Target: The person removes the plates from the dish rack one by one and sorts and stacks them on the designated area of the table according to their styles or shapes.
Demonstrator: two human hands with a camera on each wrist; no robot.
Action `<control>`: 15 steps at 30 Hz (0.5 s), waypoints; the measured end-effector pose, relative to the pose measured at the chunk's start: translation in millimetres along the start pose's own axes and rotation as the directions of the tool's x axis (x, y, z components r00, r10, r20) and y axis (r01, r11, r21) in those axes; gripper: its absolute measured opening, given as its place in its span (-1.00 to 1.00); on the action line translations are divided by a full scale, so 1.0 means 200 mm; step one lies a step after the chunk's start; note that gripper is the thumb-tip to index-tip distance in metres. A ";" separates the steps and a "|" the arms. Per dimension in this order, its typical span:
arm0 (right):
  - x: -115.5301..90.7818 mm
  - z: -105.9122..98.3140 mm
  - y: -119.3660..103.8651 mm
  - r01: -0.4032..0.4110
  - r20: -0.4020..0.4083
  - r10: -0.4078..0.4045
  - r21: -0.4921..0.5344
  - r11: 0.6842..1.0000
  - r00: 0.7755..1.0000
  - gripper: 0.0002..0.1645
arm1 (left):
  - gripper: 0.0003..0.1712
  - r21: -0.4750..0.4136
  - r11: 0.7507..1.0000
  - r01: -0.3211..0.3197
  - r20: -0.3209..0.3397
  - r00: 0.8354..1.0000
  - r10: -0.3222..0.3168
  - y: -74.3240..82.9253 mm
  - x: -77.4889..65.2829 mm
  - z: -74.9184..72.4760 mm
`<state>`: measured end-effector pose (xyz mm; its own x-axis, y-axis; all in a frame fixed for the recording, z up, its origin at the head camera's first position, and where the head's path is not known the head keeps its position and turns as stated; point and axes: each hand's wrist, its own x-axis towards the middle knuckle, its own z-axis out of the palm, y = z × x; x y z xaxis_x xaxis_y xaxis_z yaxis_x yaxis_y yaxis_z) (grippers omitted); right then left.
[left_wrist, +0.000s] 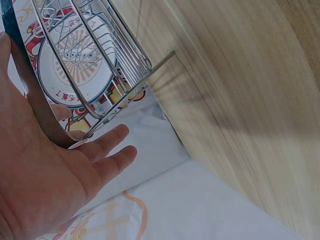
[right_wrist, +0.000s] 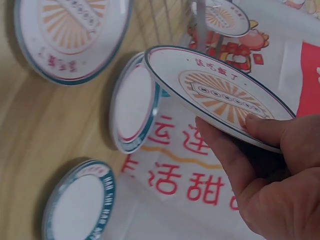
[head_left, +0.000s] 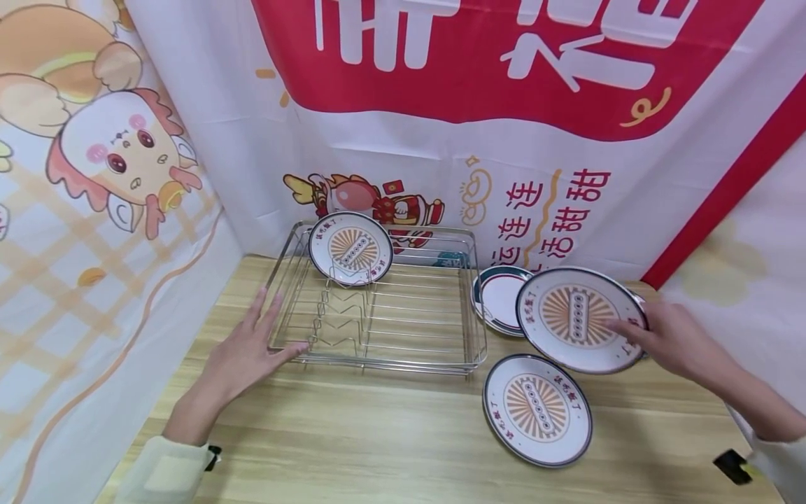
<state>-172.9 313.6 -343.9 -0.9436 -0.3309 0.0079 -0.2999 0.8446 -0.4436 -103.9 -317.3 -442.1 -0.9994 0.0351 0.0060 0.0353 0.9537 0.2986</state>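
My right hand (head_left: 676, 343) pinches the rim of a round white plate (right_wrist: 225, 95) with an orange sunburst, thumb on its face and fingers beneath. The plate is raised and tilted. My left hand (head_left: 242, 353) touches the front left corner of the wire dish rack (head_left: 415, 364), its fingers spread and fairly straight. Inside the rack, a matching sunburst plate (head_left: 352, 248) stands upright at the back left. Another sunburst plate (head_left: 538, 409) lies on the table, to the right of the rack and nearer the front.
Beside the rack's right side lies a green-rimmed plate (head_left: 504, 301), partly covered by the held one. Another green-rimmed plate (right_wrist: 80, 205) shows in the right wrist view. A printed cloth (head_left: 378, 147) hangs behind the wooden table (head_left: 352, 434), with more cloth along both sides.
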 end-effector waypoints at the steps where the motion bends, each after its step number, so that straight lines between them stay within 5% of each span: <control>1: -0.02 0.01 0.02 -0.010 0.015 0.010 -0.009 1.000 1.000 -0.69 | 0.27 -0.002 1.000 0.000 0.001 1.000 0.000 0.00 0.00 0.00; 8: -0.10 0.13 0.15 -0.046 0.103 0.047 -0.007 0.999 0.994 -0.58 | 0.26 -0.009 1.000 0.000 0.003 1.000 0.000 0.00 0.00 0.00; 15: -0.12 0.22 0.20 -0.163 0.266 0.140 0.066 0.985 0.954 -0.61 | 0.26 -0.012 1.000 -0.005 0.002 1.000 0.005 -0.01 0.00 0.01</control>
<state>-155.7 336.5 -400.7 -0.9047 -0.3096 -0.2928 -0.1326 0.8575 -0.4971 -103.9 -318.3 -444.4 -0.9992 0.0405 0.0053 0.0402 0.9500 0.3097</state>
